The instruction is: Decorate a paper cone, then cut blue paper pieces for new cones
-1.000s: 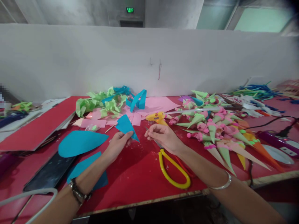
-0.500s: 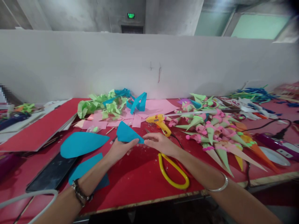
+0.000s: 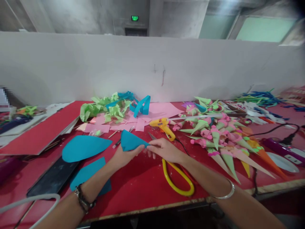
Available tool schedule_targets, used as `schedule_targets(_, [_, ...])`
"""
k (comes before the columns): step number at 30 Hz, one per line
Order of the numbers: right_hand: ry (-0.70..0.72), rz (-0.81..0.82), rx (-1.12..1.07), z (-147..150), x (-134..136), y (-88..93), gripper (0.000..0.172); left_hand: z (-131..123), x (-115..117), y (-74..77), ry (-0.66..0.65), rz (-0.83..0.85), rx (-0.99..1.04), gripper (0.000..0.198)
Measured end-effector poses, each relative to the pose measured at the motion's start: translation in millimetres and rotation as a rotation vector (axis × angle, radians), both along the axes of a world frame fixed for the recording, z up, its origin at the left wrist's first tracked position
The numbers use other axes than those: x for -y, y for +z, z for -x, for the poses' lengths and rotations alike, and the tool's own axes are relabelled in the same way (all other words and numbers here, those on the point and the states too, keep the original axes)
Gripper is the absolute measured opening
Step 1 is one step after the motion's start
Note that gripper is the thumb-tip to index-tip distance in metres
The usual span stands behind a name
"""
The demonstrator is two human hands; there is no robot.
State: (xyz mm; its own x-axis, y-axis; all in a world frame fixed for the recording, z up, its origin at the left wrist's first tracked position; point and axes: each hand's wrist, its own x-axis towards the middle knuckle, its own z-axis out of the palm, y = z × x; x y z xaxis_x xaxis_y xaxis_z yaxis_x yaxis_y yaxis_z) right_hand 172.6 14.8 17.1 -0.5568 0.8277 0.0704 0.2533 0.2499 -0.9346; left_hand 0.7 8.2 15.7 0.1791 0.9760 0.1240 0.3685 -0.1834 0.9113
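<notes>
A blue paper cone (image 3: 132, 141), its narrow tip pointing right, is held above the red tabletop (image 3: 138, 187). My left hand (image 3: 127, 156) is closed around its underside, with the thumb along the lower edge. At the tip, the fingers of my right hand (image 3: 164, 149) pinch the paper. Just beyond my right hand lies a yellow glue gun (image 3: 164, 125). Scissors with yellow handles (image 3: 177, 181) lie beneath my right wrist, their blades partly hidden by the hand. Left of my hands are a blue teardrop-shaped sheet (image 3: 84, 148) and more blue paper (image 3: 89, 173), partly covered by my left forearm.
Several paper cones with pink and green trim (image 3: 215, 136) are heaped on the right, near a purple power strip (image 3: 283, 151). Crumpled green paper (image 3: 95, 108) and pink scraps (image 3: 100, 128) lie at the back. A black phone (image 3: 53, 178) rests at left, below a red board (image 3: 45, 133).
The blue paper has turned slightly and looks more tightly rolled, its wide end now lower. My right fingers have closed in on the tip. The other things on the table stay put.
</notes>
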Motion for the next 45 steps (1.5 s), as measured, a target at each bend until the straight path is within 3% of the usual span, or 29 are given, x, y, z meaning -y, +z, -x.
schedule_targets(12, [0.075,-0.006,0.011,-6.0,-2.4,-3.4,0.025,1.9,1.1,-0.6,-0.019,-0.054,0.04,0.034])
schedule_targets(17, [-0.116,0.009,-0.009,-5.8,-1.9,0.3,0.015,3.0,0.5,-3.6,0.001,-0.079,0.045,0.033])
schedule_targets(20, [-0.16,-0.018,-0.002,-5.5,-1.6,1.0,0.015,3.8,0.1,-2.8,-0.013,-0.079,0.089,0.029])
schedule_targets(33, [-0.091,-0.189,0.104,-3.1,0.3,-0.1,0.021,3.7,2.1,-2.4,-0.012,-0.057,0.027,0.031])
schedule_targets(40, [-0.036,-0.252,0.186,-3.6,1.9,-0.5,0.022,1.6,5.4,2.1,-0.027,0.034,0.042,0.039])
schedule_targets(45, [-0.053,-0.318,0.247,-6.8,1.5,1.1,0.024,9.7,2.5,-0.5,0.109,0.068,0.003,0.04])
